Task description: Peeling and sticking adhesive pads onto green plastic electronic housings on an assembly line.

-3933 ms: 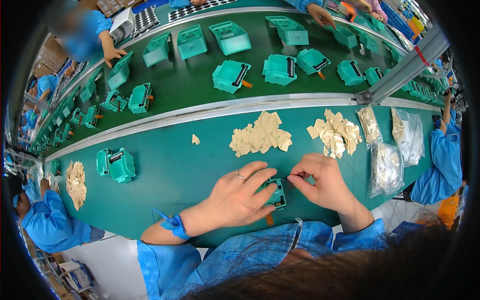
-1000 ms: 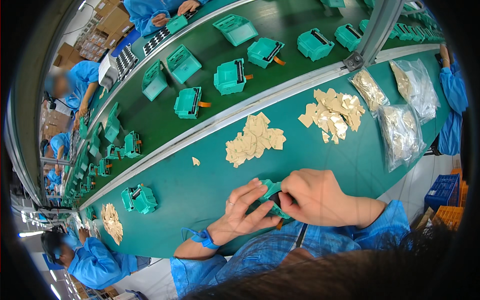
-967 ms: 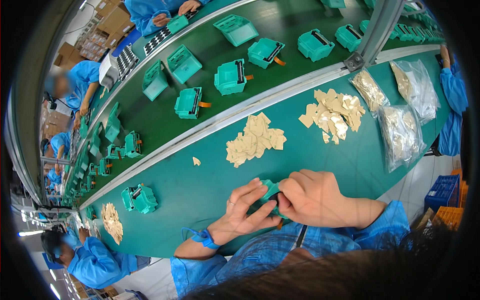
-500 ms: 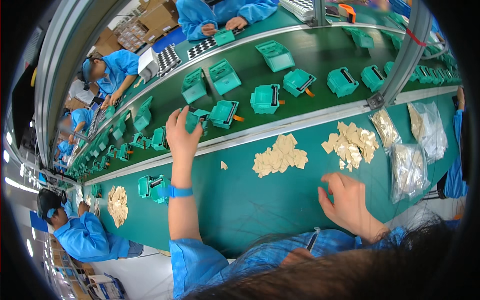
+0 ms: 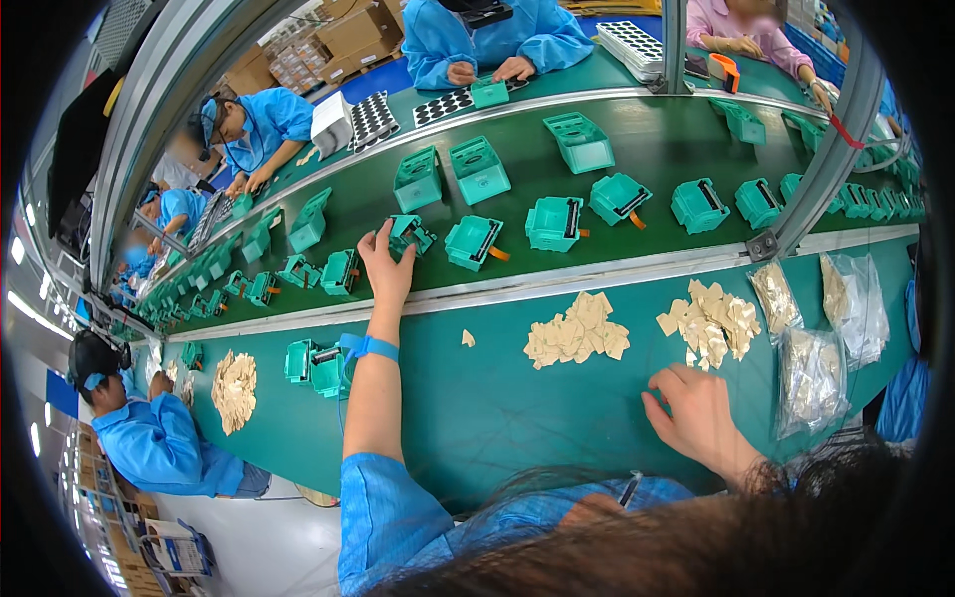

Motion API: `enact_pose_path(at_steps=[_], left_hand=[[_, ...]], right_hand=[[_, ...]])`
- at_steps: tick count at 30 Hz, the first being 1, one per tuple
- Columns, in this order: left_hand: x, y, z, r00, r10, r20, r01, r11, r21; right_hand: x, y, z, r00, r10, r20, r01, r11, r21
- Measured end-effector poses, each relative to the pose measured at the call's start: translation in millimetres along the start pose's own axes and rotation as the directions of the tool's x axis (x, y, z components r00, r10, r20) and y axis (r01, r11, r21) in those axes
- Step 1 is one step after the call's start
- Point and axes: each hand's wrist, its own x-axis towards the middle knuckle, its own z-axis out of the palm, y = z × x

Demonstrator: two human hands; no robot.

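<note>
My left hand reaches over the metal rail onto the green belt, its thumb and fingers closed around a small green plastic housing. Part of that housing is hidden by the fingers. Next to it on the belt is another green housing with a black strip and an orange tab. My right hand is low over the green table, fingers bent and thumb apart, with nothing seen in it. Just beyond it lies a pile of small beige pieces; a second beige pile is to its left.
Two green housings stand on the table beside my left forearm. Clear bags of beige pieces lie at the right. A metal post rises from the rail. Co-workers sit across the belt and at the left.
The whole view has shifted, so the scene sits farther right and lower. My left hand stays at the housing, which has moved slightly against its neighbours. My right hand has barely changed.
</note>
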Motion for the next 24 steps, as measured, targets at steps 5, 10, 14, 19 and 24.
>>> enact_pose_path(at_steps=[5,10,14,19,24], left_hand=[[-5,96,-10,0.944,0.316,0.097,-0.316,0.949,-0.015],[-17,136,32,0.735,0.578,0.355,-0.643,0.76,0.094],[-7,157,64,0.737,0.594,0.324,-0.612,0.789,-0.056],[-33,198,-11,0.839,0.363,0.405,-0.242,0.916,-0.32],[-76,211,-48,0.23,0.241,0.943,0.576,0.747,-0.331]], right_hand=[[17,-5,13,0.999,-0.044,-0.013,0.045,0.998,0.048],[19,-27,32,0.987,-0.158,0.015,0.152,0.971,0.186],[0,-20,20,0.998,-0.064,-0.008,0.064,0.985,0.157],[-6,8,16,0.978,0.194,0.074,-0.207,0.936,0.285],[17,21,10,0.994,0.086,0.068,-0.102,0.954,0.281]])
